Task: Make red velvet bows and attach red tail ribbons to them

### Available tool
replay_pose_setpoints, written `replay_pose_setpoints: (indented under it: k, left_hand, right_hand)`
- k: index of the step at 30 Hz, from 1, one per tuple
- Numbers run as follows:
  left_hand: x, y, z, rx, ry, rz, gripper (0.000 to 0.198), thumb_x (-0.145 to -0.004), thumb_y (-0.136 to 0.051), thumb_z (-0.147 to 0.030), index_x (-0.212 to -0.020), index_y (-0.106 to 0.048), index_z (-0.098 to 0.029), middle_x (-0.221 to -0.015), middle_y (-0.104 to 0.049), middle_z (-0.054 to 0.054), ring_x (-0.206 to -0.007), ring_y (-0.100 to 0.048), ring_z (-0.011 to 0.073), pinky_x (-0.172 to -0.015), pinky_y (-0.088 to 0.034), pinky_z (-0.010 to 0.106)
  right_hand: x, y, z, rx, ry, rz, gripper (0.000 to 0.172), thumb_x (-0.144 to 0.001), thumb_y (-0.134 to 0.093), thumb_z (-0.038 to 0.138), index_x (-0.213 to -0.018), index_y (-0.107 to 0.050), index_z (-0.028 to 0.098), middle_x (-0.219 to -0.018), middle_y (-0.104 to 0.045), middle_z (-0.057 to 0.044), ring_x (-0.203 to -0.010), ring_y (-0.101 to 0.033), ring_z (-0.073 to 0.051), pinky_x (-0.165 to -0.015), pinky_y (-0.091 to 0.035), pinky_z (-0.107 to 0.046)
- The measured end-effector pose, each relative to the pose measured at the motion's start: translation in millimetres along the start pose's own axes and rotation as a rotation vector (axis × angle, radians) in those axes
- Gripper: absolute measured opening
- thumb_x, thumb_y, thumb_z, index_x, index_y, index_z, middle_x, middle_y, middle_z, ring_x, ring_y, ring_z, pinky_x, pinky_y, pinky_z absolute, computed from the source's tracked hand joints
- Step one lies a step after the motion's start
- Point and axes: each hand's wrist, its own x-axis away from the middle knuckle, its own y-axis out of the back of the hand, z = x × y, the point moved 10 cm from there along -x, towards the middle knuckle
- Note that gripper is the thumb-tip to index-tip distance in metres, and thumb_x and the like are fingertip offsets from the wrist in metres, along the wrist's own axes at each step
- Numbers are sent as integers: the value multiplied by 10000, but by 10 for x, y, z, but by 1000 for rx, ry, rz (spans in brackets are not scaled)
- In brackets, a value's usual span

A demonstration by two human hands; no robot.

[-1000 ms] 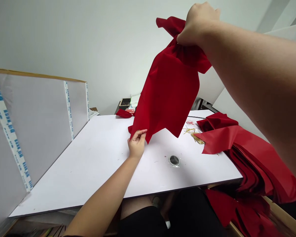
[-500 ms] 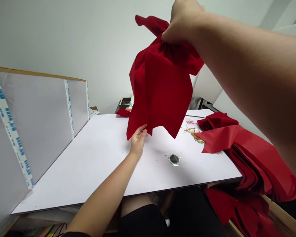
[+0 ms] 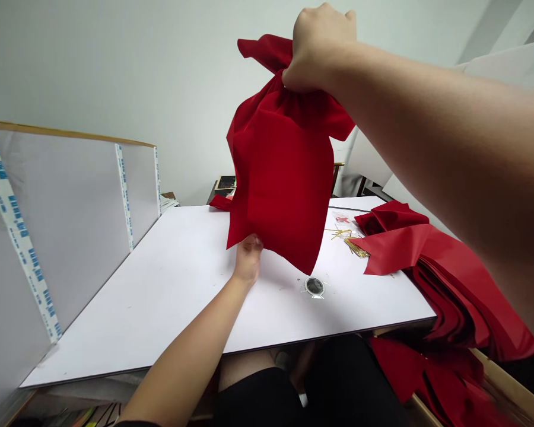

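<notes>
A large red fabric bow point(image 3: 285, 178) hangs in front of me above the table, gathered at its middle, with loops to either side and wide tails spreading downward. My right hand point(image 3: 323, 44), raised high, is closed round the gathered knot. A tiny gold glint shows beside its thumb. My left hand point(image 3: 249, 255) is at the lower left edge of the tails, fingers curled against the cloth and partly hidden by it.
The white table point(image 3: 182, 308) has a round cable hole point(image 3: 314, 287). Gold twist ties point(image 3: 356, 248) lie on its right side, beside a thick stack of red cloth strips point(image 3: 463, 279). More red bows point(image 3: 445, 373) fill a box below right. A white partition point(image 3: 80, 196) borders the left.
My right hand has moved slightly down and left with the bow. The tails hang lower and now cover my left fingers, which have curled in.
</notes>
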Motion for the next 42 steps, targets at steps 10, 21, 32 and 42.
replay_pose_setpoints:
  k: [10,21,32,42]
  left_hand:
    - [35,97,116,-13,99,-99,522,-548,-993,-536,-767,-728,-144,-794,-708,36,-785,-645,140,-808,-535,278]
    - [56,219,24,-290,36,-251,478,-488,-987,-429,-801,-773,-139,-745,-714,39,-723,-655,147,-745,-562,303]
    - [95,130,124,-348,114,-160,469,-500,-965,-309,-851,-704,-142,-671,-637,-15,-644,-594,105,-653,-548,261]
    - [116,58,178,-295,68,-111,505,-613,-920,-374,-952,-606,-169,-737,-652,-11,-681,-630,112,-672,-522,250]
  right_hand:
    - [-78,-258,-197,168,-11,26,308,-725,-698,202,-996,-609,85,-1244,-669,-145,-1279,-598,-343,-1195,-330,-485]
    - [-26,-452,-397,209,-67,69,385,-802,-727,222,-1146,-645,72,-1251,-649,-166,-1290,-572,-340,-1193,-315,-480]
    - [-35,-494,-444,178,-84,69,323,-833,-727,244,-1100,-640,85,-1217,-655,-160,-1250,-589,-328,-1155,-354,-470]
    - [-116,-433,-495,129,-98,-13,303,-813,-712,178,-1084,-632,66,-1219,-658,-175,-1279,-559,-329,-1140,-353,-469]
